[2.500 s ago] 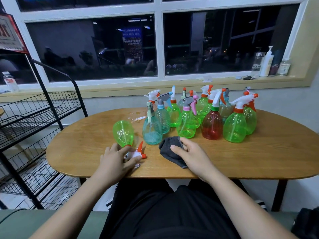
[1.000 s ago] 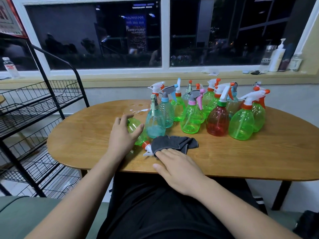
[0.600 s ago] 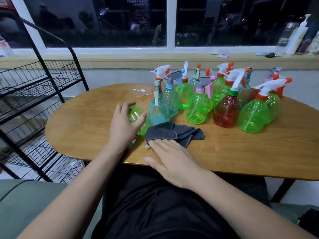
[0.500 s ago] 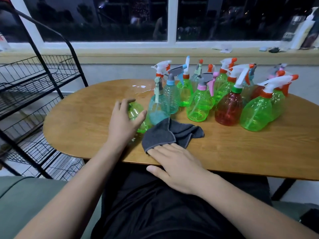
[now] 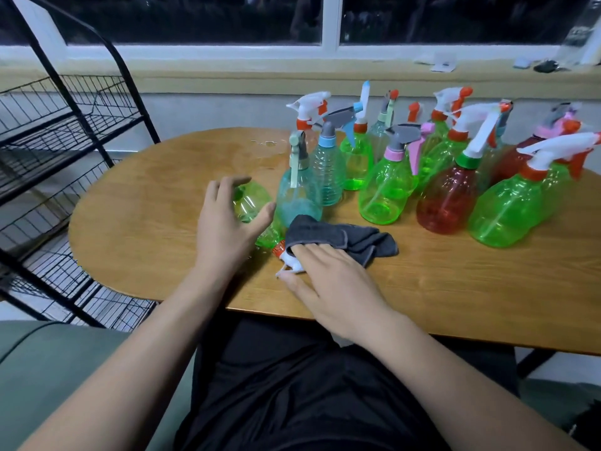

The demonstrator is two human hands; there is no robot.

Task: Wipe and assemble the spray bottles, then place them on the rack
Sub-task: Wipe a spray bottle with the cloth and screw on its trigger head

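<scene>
A green bottle lies on its side on the wooden table, its neck pointing toward me. My left hand is curled over it, fingers on the far side and thumb on the near side. A white spray head with an orange collar lies at the bottle's neck; I cannot tell if it is screwed on. My right hand rests on that spray head, thumb beside it, fingertips tucked under the edge of a grey cloth.
Several assembled spray bottles stand behind the cloth, among them a teal one touching the lying bottle and a red one. A black wire rack stands left of the table. A small wet patch marks the far table edge.
The green bottle went from upright to lying under my left hand. My right hand slid forward from the cloth's near edge onto the spray head. The view tilted downward.
</scene>
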